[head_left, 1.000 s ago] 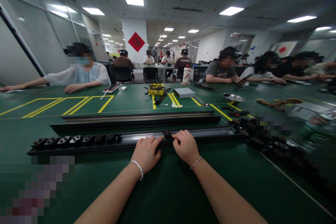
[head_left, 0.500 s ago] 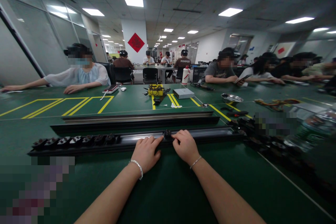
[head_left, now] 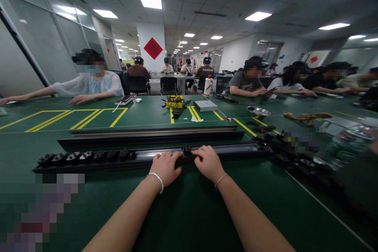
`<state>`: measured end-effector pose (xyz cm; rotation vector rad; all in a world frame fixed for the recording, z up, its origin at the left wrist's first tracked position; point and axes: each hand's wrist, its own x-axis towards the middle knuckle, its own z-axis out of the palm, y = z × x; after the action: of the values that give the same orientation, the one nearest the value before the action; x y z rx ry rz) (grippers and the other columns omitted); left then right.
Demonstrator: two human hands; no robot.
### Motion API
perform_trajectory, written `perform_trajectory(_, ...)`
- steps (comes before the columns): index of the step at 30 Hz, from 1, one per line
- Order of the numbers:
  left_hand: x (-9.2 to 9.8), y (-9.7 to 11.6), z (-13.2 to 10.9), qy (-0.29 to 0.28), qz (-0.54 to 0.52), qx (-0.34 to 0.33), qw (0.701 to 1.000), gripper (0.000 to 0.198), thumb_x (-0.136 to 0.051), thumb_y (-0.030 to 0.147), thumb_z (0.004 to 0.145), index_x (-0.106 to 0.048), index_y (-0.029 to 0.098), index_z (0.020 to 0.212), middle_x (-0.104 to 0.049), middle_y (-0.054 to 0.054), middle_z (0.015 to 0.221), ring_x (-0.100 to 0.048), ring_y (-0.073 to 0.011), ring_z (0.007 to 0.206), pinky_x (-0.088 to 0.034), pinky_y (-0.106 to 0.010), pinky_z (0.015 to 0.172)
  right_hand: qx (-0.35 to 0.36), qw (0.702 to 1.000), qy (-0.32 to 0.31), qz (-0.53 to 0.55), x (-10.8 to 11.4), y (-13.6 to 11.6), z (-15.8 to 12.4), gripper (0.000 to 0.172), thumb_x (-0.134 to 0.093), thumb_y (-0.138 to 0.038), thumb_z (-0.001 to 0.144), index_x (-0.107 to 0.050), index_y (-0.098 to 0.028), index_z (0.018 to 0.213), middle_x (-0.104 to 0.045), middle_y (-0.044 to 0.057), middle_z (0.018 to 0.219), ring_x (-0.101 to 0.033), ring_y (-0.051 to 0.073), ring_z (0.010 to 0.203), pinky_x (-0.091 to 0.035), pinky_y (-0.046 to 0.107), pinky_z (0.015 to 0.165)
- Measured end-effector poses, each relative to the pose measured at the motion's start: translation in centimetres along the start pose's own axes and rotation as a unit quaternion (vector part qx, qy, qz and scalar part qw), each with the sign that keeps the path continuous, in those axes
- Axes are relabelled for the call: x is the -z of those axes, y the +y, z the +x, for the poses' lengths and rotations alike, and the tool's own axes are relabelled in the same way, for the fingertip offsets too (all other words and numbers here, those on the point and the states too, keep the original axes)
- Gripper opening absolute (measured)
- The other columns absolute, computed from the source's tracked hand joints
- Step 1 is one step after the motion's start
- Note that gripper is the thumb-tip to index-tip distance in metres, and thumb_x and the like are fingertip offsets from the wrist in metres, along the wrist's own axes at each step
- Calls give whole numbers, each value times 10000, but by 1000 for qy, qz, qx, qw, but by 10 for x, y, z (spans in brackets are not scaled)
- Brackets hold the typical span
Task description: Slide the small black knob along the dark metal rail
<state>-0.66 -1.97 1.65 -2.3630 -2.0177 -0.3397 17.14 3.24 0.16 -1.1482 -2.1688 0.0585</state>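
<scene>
A long black rail (head_left: 156,152) with a shiny channel lies across the green table in front of me. In its channel, near the middle, sits a small black block (head_left: 187,151) with a knobbly top. My left hand (head_left: 165,168) rests at the rail, its index fingertip against the block's left side. From the right, my right hand (head_left: 209,163) has its index fingertip at the other side, with the other fingers curled. The block is held between the two hands. A row of several similar black blocks (head_left: 99,156) fills the rail's left end.
Behind the rail lie two more dark rails (head_left: 153,138). At the right are a pile of black parts (head_left: 295,161), a plastic bottle (head_left: 347,145) and a metal bowl (head_left: 258,111). Farther back stand a grey box (head_left: 206,105) and a yellow box (head_left: 175,101). Co-workers sit around.
The view has shifted slightly. Both hands stay at the block, with little visible movement. A blurred dark shape has come in at the right edge.
</scene>
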Motion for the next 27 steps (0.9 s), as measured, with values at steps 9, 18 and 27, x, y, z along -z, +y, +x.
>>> perform_trajectory(9, 0, 13, 1, 10, -16, -27, 999, 333, -471, 298, 749, -470, 218, 1072, -549, -62, 1103, -476, -212, 1053, -335, -362, 897, 49, 997, -61, -16, 8, 7, -6, 438, -467, -91, 674, -616, -200, 1071, -596, 47, 850, -475, 174, 833, -393, 296, 790)
perform_trajectory(18, -5, 10, -2, 15, -21, -28, 999, 376, -466, 304, 759, -443, 220, 1124, -581, -58, 1083, -493, -216, 1036, -323, -371, 895, 55, 997, -54, -24, 4, 10, -9, 439, -461, -95, 691, -601, -215, 1090, -587, 49, 871, -467, 182, 848, -384, 312, 790)
perform_trajectory(27, -4, 10, 0, 19, -28, -25, 999, 352, -468, 311, 762, -457, 235, 1105, -591, -46, 1071, -501, -210, 1030, -326, -365, 889, 51, 997, -52, -21, 5, 10, -9, 425, -450, -98, 707, -606, -216, 1084, -594, 47, 865, -469, 182, 838, -385, 309, 785)
